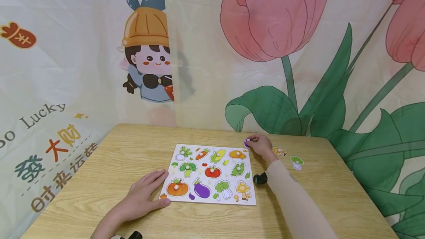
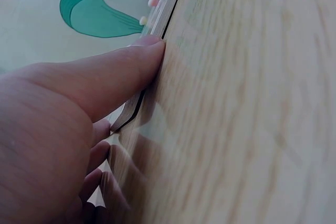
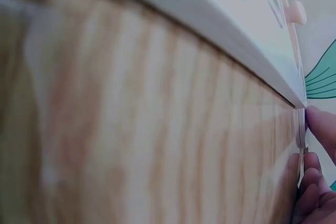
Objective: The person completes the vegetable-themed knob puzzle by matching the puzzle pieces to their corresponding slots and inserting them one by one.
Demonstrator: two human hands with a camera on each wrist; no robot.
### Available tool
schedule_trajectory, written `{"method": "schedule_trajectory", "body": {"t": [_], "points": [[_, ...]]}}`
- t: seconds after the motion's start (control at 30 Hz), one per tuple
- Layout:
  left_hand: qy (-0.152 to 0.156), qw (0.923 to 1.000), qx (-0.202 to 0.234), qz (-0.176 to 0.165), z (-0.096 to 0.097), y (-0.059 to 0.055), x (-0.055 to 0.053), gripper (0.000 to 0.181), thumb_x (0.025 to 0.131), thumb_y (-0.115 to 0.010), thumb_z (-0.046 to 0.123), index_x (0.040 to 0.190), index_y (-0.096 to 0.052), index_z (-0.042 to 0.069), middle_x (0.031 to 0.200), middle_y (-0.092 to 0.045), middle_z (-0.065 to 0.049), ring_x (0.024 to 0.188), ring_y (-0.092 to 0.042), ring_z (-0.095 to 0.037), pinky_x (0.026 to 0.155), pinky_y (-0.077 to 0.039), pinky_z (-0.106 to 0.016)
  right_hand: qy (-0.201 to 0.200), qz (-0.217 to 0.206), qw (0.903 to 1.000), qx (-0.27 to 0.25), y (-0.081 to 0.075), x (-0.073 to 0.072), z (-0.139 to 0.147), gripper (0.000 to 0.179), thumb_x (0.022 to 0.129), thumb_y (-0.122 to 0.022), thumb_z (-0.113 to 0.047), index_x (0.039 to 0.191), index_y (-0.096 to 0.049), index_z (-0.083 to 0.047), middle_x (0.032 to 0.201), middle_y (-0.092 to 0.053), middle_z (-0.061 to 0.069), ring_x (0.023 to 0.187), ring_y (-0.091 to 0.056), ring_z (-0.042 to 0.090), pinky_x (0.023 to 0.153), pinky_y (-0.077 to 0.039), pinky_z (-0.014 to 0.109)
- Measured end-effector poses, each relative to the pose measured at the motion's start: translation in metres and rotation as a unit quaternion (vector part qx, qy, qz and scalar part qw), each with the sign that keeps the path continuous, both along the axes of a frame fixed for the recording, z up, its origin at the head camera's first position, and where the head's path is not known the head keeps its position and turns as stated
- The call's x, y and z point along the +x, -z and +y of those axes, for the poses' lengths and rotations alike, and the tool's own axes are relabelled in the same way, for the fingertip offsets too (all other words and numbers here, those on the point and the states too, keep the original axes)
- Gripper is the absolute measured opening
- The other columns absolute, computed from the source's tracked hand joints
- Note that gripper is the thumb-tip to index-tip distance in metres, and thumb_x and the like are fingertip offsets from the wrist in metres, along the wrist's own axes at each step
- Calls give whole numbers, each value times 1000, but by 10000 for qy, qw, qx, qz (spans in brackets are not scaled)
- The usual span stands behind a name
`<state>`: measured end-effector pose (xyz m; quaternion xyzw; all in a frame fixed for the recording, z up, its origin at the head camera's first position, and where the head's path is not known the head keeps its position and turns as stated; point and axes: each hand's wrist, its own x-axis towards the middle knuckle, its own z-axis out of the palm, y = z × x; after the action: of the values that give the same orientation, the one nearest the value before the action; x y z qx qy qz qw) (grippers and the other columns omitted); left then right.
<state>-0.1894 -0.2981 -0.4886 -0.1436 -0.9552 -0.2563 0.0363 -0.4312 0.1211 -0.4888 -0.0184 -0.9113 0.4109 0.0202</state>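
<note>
A white vegetable puzzle board (image 1: 206,203) lies flat on the table. My left hand (image 1: 145,194) rests beside its left edge, fingers extended, thumb at the near left corner; in the left wrist view the thumb (image 2: 126,66) touches the board's side. Beyond the far right corner, my right hand (image 1: 260,146) pinches a purple eggplant puzzle piece (image 1: 246,142) close over the tabletop. On the board, the eggplant picture (image 1: 201,189), bok choy picture (image 1: 223,190) and mushroom picture (image 1: 243,190) show no knobs. Several other pictures, such as the tomato (image 1: 213,172), carry knobs.
Right of the board lie a mushroom piece (image 1: 279,151), partly behind the right wrist, and a bok choy piece (image 1: 297,163). The wooden table (image 1: 139,139) meets a printed curtain (image 1: 199,95) at the back. A black wrist camera (image 1: 260,178) sits near the board's right edge.
</note>
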Motion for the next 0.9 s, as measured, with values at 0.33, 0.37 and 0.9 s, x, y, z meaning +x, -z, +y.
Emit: {"method": "schedule_trajectory", "body": {"t": [0.33,0.37,0.9], "points": [[22,10000,-9,16,0,2,-1,91,91,-75,63,162,-46,13,168,-41,-13,155,-30,-44,111,-26,-76,-49,-100,9989,-461,0,-2,7,24,102,-73,-24,120,-78,-8,120,-69,14,109,-58,30,96,-51,43],[23,10000,-14,17,-1,2,-1,91,91,-75,63,162,-46,13,168,-41,-13,155,-30,-44,111,-26,-76,-60,-125,9983,-565,0,-2,8,25,102,-74,-25,121,-78,-9,121,-69,14,110,-58,30,97,-50,42],[27,9999,-79,109,-1,3,-2,91,91,-75,63,162,-47,13,167,-42,-13,154,-32,-44,110,-28,-76,-1748,-339,9822,-604,-32,43,-23,17,100,-78,-29,115,-82,-23,102,-68,4,96,-59,23,74,-50,30]]}}
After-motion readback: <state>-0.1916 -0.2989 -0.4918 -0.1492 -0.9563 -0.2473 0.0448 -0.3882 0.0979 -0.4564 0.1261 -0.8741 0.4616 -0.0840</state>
